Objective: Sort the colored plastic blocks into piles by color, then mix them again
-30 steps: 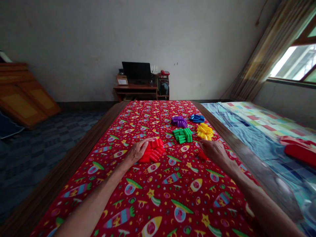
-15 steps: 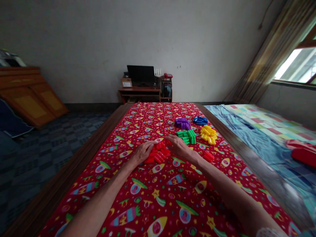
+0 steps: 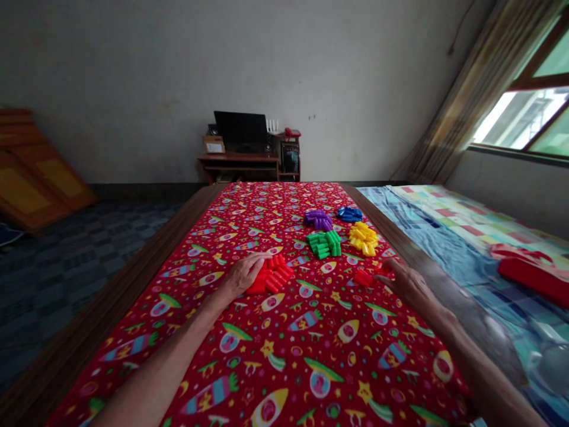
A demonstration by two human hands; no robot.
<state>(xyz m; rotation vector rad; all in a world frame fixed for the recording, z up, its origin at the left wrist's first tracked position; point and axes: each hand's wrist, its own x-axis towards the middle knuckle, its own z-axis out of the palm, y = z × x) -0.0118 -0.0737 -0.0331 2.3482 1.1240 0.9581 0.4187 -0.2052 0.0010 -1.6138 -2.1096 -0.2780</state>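
Note:
My left hand [image 3: 242,276] lies flat with its fingers stretched against the left side of a pile of red plastic blocks [image 3: 275,274] on a red rocket-print cloth [image 3: 284,344]. My right hand [image 3: 406,286] is near the table's right edge, its fingertips closed round a small red block [image 3: 386,268]. Another loose red block [image 3: 363,277] lies just left of that hand. Farther back sit separate piles of green blocks [image 3: 326,244], yellow blocks [image 3: 363,238], purple blocks [image 3: 317,219] and blue blocks [image 3: 349,213].
The cloth covers a long wooden table [image 3: 133,279]. To the right lies a bed with a patchwork sheet [image 3: 462,237] and a red object [image 3: 531,276]. A desk with a monitor [image 3: 242,148] stands at the far wall. Wooden panels [image 3: 35,178] lean at the left.
My right hand has left the red pile and swung back right to the loose red blocks by the table's edge. My left hand has stayed on the red pile.

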